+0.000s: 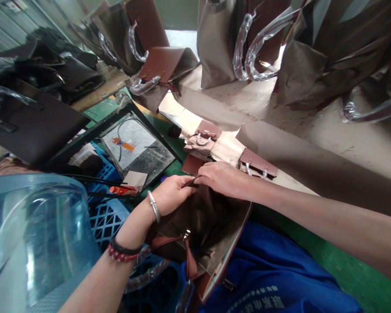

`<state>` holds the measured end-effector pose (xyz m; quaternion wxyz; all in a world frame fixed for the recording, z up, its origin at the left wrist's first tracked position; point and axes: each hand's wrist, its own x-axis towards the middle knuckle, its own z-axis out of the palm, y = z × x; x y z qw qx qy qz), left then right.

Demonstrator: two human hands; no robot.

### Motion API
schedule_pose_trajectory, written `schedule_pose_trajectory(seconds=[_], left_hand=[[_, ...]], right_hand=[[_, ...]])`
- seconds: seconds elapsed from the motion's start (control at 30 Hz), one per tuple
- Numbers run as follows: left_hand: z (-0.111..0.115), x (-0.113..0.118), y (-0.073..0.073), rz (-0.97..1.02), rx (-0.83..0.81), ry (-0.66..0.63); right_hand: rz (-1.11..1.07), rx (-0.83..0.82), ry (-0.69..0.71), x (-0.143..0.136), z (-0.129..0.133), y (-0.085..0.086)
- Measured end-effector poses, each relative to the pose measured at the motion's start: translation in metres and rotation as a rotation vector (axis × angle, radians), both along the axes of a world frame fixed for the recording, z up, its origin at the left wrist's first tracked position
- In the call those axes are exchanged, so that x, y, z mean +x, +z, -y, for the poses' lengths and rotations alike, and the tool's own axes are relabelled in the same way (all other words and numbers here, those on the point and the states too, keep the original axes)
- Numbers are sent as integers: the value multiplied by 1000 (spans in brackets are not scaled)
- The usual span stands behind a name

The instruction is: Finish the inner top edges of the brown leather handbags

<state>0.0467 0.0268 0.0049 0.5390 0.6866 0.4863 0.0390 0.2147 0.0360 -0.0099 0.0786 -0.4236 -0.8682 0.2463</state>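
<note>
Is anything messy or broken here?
Nothing looks broken. Both hands, left hand and right hand, pinch the rim of an open brown bag. Small leather flaps lie jumbled on the table, some overlapping.

Two hands (172,193) (223,178), one open brown bag (202,226), two small flap pieces (206,132) (257,164).

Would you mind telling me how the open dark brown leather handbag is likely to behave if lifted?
The dark brown leather handbag would probably sag: its mouth already folds under both hands. Its loose brown strap would likely dangle.
</note>
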Motion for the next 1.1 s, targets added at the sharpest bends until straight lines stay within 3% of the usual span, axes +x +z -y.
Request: schedule_pose_trajectory(seconds=[0.1,0.2,0.27,0.33,0.43,0.53,0.6,0.77,0.83,0.93,1.1], left_hand=[[1,-3,-4,-13,3,110],[3,-7,-2,3,-27,231],[5,-9,0,42,-65,295],[8,-10,3,77,-97,335],[14,-14,7,105,-72,345],[20,-24,16,95,11,375],[27,-32,27,110,11,418],[57,-42,55,299,-200,461],[71,-41,57,369,-255,462],[87,-34,49,402,-297,472],[94,-22,45,327,-181,448]], right_hand=[[-45,-45,-110,15,15,10],[-167,127,-185,22,48,30],[-283,207,3,18,75,40],[-332,167,167,8,99,43],[-302,185,243,-1,113,35],[-299,248,276,7,101,30],[-285,284,323,20,82,37],[-155,356,464,53,39,82],[-47,349,515,62,32,96],[108,260,527,69,32,102],[220,118,339,63,42,95]])
